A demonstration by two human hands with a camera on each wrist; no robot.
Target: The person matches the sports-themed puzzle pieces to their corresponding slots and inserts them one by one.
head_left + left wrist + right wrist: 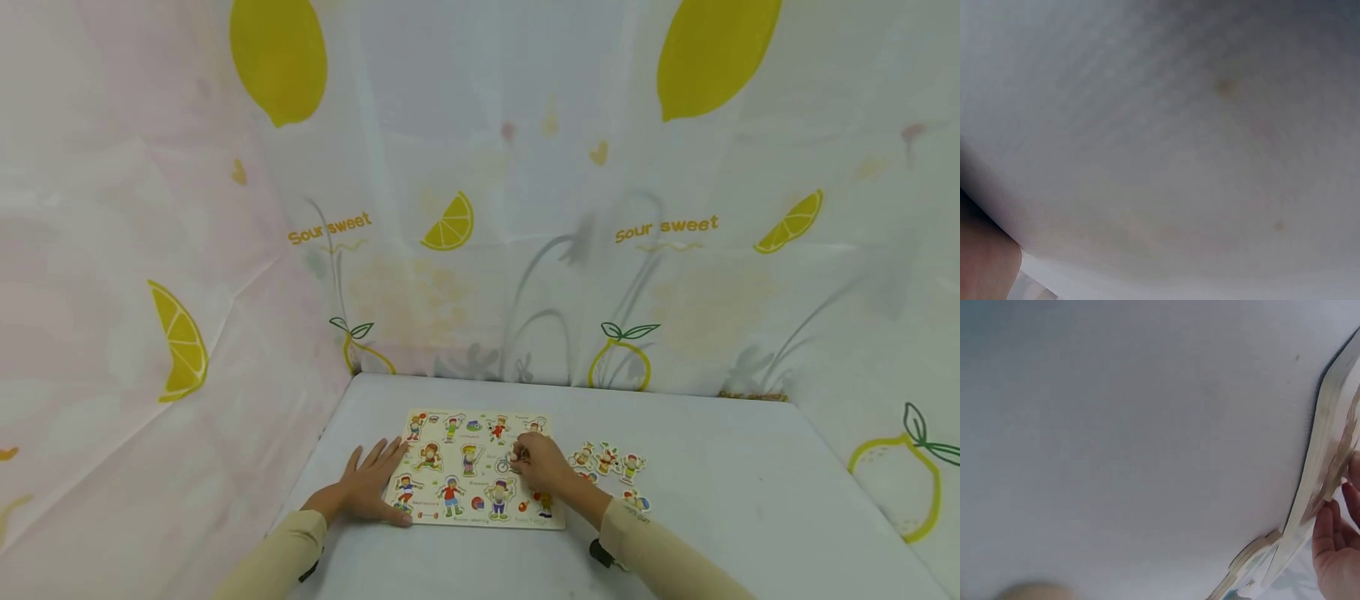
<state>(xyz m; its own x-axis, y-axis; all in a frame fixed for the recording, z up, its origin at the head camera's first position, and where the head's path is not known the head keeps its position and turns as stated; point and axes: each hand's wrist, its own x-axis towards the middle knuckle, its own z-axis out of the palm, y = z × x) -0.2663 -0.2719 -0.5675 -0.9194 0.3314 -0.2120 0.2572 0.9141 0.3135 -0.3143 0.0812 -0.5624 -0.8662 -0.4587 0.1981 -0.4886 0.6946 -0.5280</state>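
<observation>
A cream wooden puzzle board (480, 493) with sports figures lies on the table. My left hand (371, 482) is spread at its left side, fingertips at the upper left edge and thumb by the lower left corner. Over the board's right part, my right hand (542, 465) has its fingers curled down, pinching a wooden puzzle piece (1335, 478) low against the board; in the head view the hand mostly hides this piece. Beside the pinched piece, a printed bicycle (504, 465) shows. The left wrist view holds mostly blurred table surface.
Several loose figure pieces (632, 467) lie on the white table (720, 492) right of the board, some partly under the right forearm. A lemon-printed curtain (487, 292) hangs behind the table and along both sides.
</observation>
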